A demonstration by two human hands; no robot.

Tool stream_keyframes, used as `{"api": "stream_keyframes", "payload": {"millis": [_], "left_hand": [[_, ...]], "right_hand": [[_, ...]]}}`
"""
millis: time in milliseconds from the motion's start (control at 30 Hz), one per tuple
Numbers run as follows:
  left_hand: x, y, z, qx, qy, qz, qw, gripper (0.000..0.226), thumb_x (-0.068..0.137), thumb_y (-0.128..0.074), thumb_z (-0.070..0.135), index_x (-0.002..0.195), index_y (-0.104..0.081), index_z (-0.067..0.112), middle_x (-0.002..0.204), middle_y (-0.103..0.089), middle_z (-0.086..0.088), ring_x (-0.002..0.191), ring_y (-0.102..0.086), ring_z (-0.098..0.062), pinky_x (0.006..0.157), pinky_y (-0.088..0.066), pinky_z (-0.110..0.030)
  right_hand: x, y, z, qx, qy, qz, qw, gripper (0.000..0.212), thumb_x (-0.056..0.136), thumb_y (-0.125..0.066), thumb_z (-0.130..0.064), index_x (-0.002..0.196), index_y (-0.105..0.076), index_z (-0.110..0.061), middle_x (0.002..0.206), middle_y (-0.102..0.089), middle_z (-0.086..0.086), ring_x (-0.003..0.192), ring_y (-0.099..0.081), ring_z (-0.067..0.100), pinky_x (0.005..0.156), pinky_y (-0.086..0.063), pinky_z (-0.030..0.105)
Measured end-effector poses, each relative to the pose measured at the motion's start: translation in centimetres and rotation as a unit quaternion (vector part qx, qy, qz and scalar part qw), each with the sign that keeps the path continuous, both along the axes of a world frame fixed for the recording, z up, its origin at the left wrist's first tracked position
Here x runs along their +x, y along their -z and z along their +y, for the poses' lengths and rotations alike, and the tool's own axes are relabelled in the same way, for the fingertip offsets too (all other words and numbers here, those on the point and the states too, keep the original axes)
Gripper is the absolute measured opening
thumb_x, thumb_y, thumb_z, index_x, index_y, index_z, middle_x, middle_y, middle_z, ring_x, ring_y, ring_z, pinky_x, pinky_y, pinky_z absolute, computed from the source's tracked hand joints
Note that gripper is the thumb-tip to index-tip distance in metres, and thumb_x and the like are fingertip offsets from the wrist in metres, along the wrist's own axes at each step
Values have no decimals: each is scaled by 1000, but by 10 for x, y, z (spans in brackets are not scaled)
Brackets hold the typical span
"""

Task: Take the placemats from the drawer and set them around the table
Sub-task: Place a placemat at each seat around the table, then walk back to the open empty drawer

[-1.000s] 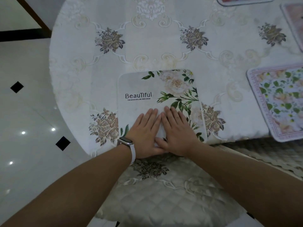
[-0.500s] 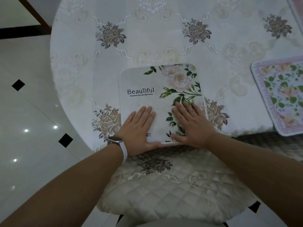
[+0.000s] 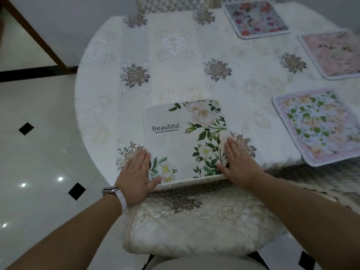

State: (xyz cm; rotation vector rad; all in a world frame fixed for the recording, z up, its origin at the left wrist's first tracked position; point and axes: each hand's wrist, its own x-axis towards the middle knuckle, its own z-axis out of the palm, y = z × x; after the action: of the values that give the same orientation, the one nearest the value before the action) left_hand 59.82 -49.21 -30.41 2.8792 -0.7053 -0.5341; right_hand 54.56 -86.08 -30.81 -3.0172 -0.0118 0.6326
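Far left: glossy white floor (image 3: 39,162) with small black diamond insets, and a brown wooden bar (image 3: 33,34) slanting across the upper corner. White-strapped watch (image 3: 111,190) on the left wrist.

Left hand (image 3: 136,175) lies flat and open with the fingers straight and together. It rests on the near left corner of the white placemat (image 3: 175,145); the fingers run along the mat's left edge, partly on the cloth, and the thumb is spread out along the near edge. It grips nothing.

White placemat lies flat at the near edge of the round surface (image 3: 109,78), which is covered in a cream embroidered tablecloth with grey-brown flower motifs. The mat has "BeauTiful" printed in black on its left half and pale roses with green leaves down its right side. Its near edge sits right at the rim of the surface.

Below it is a quilted cream chair cushion (image 3: 194,223), pushed in under the rim.

Right hand (image 3: 239,164) is also flat and open, fingers straight. It presses on the near right corner of the white placemat, with the thumb on the mat and the outer fingers over the edge onto the cloth.

Further right, three more mats lie flat on the surface, apart from one another:
- green-leaf placemat (image 3: 319,127), near right, with a pink border
- pink placemat (image 3: 333,53), beyond it, cut off by the frame edge
- multicolour floral placemat (image 3: 257,18), at the far side

A quilted chair back (image 3: 171,5) shows behind the far rim.
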Motion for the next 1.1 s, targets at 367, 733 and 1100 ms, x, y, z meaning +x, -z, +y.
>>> {"api": "stream_keyframes", "payload": {"millis": [367, 733, 1100], "left_hand": [[-12, -67, -40, -168, -31, -95, 981, 45, 81, -76, 21, 122, -68, 3, 124, -66, -18, 111, -63, -37, 93, -51, -49], [-67, -130, -143, -206, 110, -132, 963, 46, 86, -68, 31, 128, -64, 12, 126, -65, -10, 113, -62, -32, 91, -53, -46], [-197, -166, -330, -227, 291, -98, 924, 49, 88, -56, 41, 125, -66, 11, 126, -65, -10, 115, -59, -30, 97, -48, -43]], "right_hand": [[-12, -72, 10, 46, 23, -50, 997, 55, 92, -42, -54, 134, -50, -19, 131, -55, 2, 114, -53, 23, 91, -49, 39], [-107, -138, -48, 58, 70, -175, 980, 48, 94, -49, -48, 133, -55, -21, 128, -57, -1, 111, -53, 22, 90, -46, 37], [-325, -178, -153, 53, 272, -216, 936, 50, 94, -44, -51, 133, -53, -21, 136, -51, 0, 121, -46, 23, 97, -40, 38]]}}
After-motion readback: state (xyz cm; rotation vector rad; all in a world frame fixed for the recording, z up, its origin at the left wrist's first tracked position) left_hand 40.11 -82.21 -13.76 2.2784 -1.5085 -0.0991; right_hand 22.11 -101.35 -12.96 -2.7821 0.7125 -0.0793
